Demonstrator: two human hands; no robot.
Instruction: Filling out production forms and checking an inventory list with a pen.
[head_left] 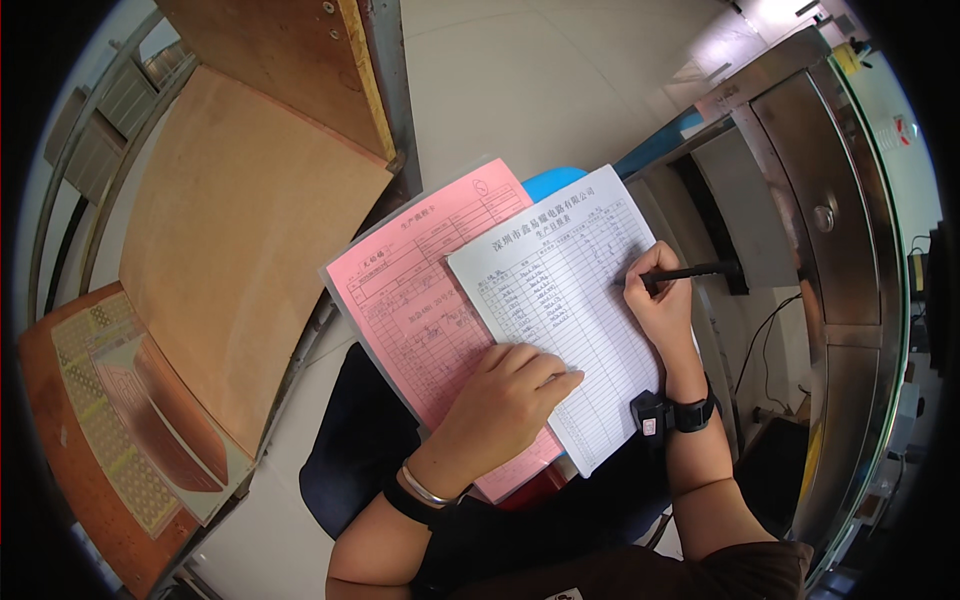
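Note:
A white ruled form [560, 300] with rows of handwriting lies tilted over my lap. Beneath its left side is a pink printed form [400, 290], which seems to be in a clear sleeve. My left hand [510, 395] rests across the lower left edge of the white form and on the pink one, fingers slightly bent and thumb apart. A black pen [700, 271] is pinched in my right hand [660, 295], at the white form's right side. The pen's tip is hard to make out behind the fingers. Something blue [550, 182] shows behind the sheets' top.
To the left stands a rack with a large tan board [240, 230] and a patterned, copper-coloured panel [160, 400]. A wooden board [300, 60] rises behind it. On the right is a metal desk [815, 200] with a drawer and a glass top edge; cables [765, 340] hang beneath.

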